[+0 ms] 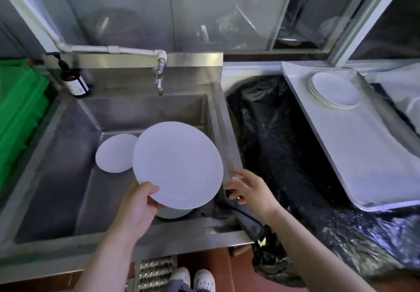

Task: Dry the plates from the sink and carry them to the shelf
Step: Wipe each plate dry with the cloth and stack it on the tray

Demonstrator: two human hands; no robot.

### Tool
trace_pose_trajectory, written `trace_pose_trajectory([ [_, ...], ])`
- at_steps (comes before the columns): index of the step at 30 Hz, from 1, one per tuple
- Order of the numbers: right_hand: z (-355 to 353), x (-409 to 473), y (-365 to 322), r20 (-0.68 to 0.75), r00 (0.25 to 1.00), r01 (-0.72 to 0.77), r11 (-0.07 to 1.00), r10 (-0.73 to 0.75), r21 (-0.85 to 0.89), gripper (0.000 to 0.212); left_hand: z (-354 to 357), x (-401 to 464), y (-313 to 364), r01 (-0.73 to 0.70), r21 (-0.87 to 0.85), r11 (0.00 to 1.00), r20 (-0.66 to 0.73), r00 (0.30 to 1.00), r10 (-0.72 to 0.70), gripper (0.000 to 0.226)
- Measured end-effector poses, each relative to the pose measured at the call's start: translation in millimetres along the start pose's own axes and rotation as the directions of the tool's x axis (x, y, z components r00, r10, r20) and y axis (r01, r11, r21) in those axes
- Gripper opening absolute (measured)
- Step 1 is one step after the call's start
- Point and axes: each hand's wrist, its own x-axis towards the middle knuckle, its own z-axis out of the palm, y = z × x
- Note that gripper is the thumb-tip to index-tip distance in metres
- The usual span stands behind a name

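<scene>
One white plate [177,165] hangs tilted over the sink's [145,110] near right corner, its near rim pinched by the left hand [138,203]; the right hand [246,189], fingers spread and holding nothing, hovers just beside its right edge, nearer the dark cloth [245,216] below.

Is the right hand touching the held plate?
No, the right hand is open beside the plate; only the left hand grips it.

A plate [116,153] is lying in the sink [56,155]. Right of it a bin [272,132] is standing, then a tray [363,151] bearing a stack [334,90].
</scene>
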Motion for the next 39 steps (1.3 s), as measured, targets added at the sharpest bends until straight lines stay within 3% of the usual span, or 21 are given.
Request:
trace_pose_trajectory([
  [2,4.3,-1.5,-13.5,0.091,0.991,-0.109,0.979,0.095,0.170,0.023,5.2,5.7,1.6,0.028,-0.015,1.000,0.040,0.999,-0.027,0.043],
  [5,8.4,-2.2,-26.3,0.134,0.979,-0.184,0.942,0.151,0.282,0.019,16.9,11.9,8.5,0.077,0.005,0.997,0.141,0.987,-0.077,0.048],
  [10,-4.2,-5.2,-35.7,-0.042,0.996,-0.051,0.869,0.083,0.493,0.020,41.6,29.7,13.4,0.150,0.021,0.988,0.255,0.955,-0.150,0.044],
  [13,-24.2,-8.7,-36.8,-0.160,0.985,0.029,0.871,0.058,0.490,0.020,62.3,46.0,10.4,0.127,0.099,0.987,0.263,0.953,-0.149,0.038],
  [17,-65.5,-7.2,-34.6,-0.284,0.956,0.083,0.857,0.077,0.509,0.019,97.1,64.6,10.4,0.028,0.203,0.979,0.343,0.934,-0.098,0.051],
  [25,-215.5,10.4,-10.5,-0.440,0.896,0.208,0.818,0.062,0.537,0.021,208.2,109.5,-19.5,-0.066,0.303,0.951,0.368,0.928,-0.053,0.050],
  [33,-383.7,50.5,24.6,-0.492,0.853,0.170,0.799,0.174,0.577,0.012,333.0,139.3,-88.2,-0.105,0.479,0.871,0.251,0.968,-0.021,0.047],
  [39,-444.1,124.0,27.5,-0.485,0.850,0.169,0.767,0.205,0.619,0.015,376.1,155.5,-107.1,-0.131,0.626,0.769,0.232,0.973,-0.023,0.049],
])
